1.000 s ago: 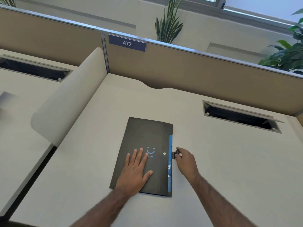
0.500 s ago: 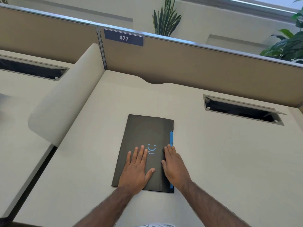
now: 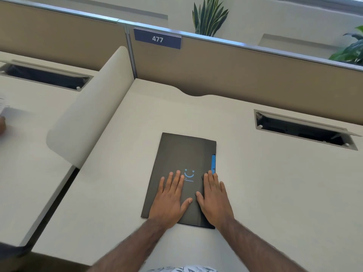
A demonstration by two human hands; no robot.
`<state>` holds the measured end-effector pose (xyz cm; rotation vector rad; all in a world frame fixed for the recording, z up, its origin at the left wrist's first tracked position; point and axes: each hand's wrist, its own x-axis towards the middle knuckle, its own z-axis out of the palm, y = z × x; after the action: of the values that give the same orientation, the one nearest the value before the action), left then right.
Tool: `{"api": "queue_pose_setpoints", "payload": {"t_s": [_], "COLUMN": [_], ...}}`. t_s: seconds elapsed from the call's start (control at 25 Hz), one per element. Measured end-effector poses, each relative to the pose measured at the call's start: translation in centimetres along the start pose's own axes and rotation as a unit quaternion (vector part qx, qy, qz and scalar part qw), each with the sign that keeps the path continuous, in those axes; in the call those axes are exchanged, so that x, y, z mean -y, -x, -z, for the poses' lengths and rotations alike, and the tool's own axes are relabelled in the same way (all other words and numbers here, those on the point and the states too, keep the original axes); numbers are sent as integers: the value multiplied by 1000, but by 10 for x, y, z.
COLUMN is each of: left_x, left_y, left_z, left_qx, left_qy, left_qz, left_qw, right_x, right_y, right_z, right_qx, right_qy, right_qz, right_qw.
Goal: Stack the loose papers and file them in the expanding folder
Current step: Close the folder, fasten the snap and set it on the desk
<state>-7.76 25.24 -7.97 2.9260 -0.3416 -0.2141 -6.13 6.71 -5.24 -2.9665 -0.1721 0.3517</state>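
Observation:
A black expanding folder [image 3: 184, 154] lies closed and flat on the pale desk [image 3: 265, 193], with a blue smiley printed on its cover and a blue tab [image 3: 213, 163] showing along its right edge. My left hand [image 3: 170, 197] rests palm down on the folder's lower left part, fingers spread. On the folder's lower right part, my right hand [image 3: 214, 197] lies flat over the flap edge, its fingertips touching the blue tab. No loose papers show on this desk.
A curved cream divider [image 3: 88, 118] separates this desk from the left one, where some white paper [image 3: 4, 107] and another person's fingers show at the edge. An open cable slot [image 3: 302, 130] sits at the back right. A brown partition labelled 477 [image 3: 157, 39] stands behind.
My right hand let go of the small black closure at the folder's right edge and came to lie flat on the cover. My left hand stayed in place.

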Motion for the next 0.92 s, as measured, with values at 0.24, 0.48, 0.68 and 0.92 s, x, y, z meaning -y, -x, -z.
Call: {"api": "queue_pose_setpoints", "payload": {"t_s": [0.24, 0.48, 0.68, 0.92], "left_x": [0, 0, 3, 15], "left_y": [1, 2, 6, 8], "left_z": [-1, 1, 7, 18], "left_qx": [-8, -14, -62, -87], "left_qy": [-2, -5, 26, 64], "left_qz": [2, 3, 112, 265], "left_qw": [1000, 1000, 991, 958], "right_x": [-7, -14, -28, -12], "right_y": [-3, 2, 35, 30], "right_z": [-1, 1, -6, 7], "right_qx": [-4, 10, -126, -51], "right_qy": [9, -53, -121, -266], "right_qz": [16, 25, -71, -183], "right_qw": [1000, 998, 982, 945]}}
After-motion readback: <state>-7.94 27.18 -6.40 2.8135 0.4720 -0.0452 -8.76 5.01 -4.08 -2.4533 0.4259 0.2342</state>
